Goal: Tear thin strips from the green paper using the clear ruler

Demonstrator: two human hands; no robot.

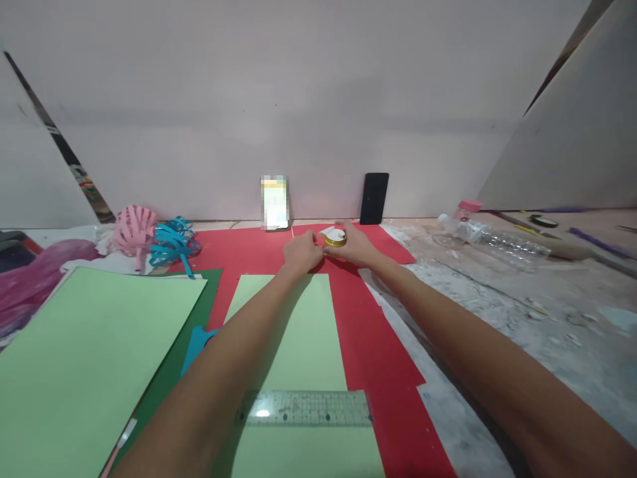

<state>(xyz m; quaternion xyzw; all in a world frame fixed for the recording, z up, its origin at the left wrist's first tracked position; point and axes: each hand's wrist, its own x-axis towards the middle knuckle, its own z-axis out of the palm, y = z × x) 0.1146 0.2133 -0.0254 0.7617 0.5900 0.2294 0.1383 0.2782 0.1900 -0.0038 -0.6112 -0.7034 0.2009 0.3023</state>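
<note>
1. One pink bag, crumpled, lies at nine o'clock from the view's centre.
2. Light green sheets are stacked at eight o'clock, overlapping a dark green sheet.
3. Pink paper-strip ball and blue paper-strip ball, side by side at nine o'clock, each on a short stem.
4. Blue object, between seven and eight o'clock, partly hidden by the left forearm.
5. Lit phone, at ten o'clock, propped against the wall; its screen is obscured.
6. Left hand, just left of centre: fingers curled inward; whether they grip anything cannot be told.
7. Light green strip, at six o'clock, crossed by a clear ruler and lying on red paper.
8. Gold-edged round item, white on top, just off centre toward three o'clock, above the red paper's far part.
9. Right hand, at three o'clock from that item, grasps it between thumb and fingers.
10. Dark phone, at two o'clock, leaning against the wall.
11. Clear plastic bottle, on its side at three o'clock.
</note>
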